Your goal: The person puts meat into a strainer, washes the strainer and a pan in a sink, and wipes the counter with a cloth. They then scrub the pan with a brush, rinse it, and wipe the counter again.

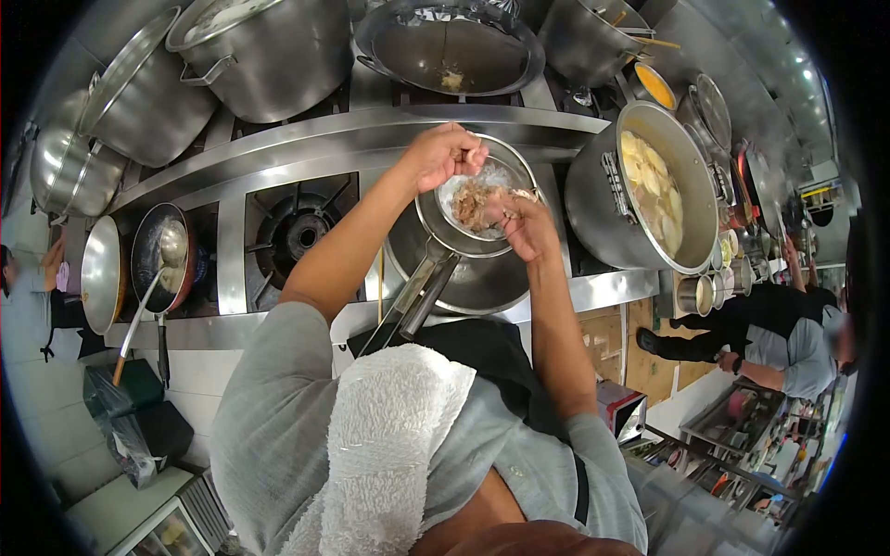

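My left hand (449,157) is above the far left rim of a metal pan (434,221), its fingers curled into a pinch. Whatever may be between those fingertips is too small to make out. Inside the pan lies brown, shredded-looking food (471,206) with paler, whitish bits around it. My right hand (528,227) reaches in over the right side of the pan, its fingers closed on some of this food. Two long handles, one flat metal (408,289) and one dark (431,295), point toward my body. Beneath the pan is a wider metal bowl (482,289).
A large pot (593,206) with pale pieces in liquid stands at right. Left are a bare burner (301,236) and a frying pan (146,232) with a ladle (139,324). A wide wok (408,69) and big pots line the back. Another person (788,338) stands at far right.
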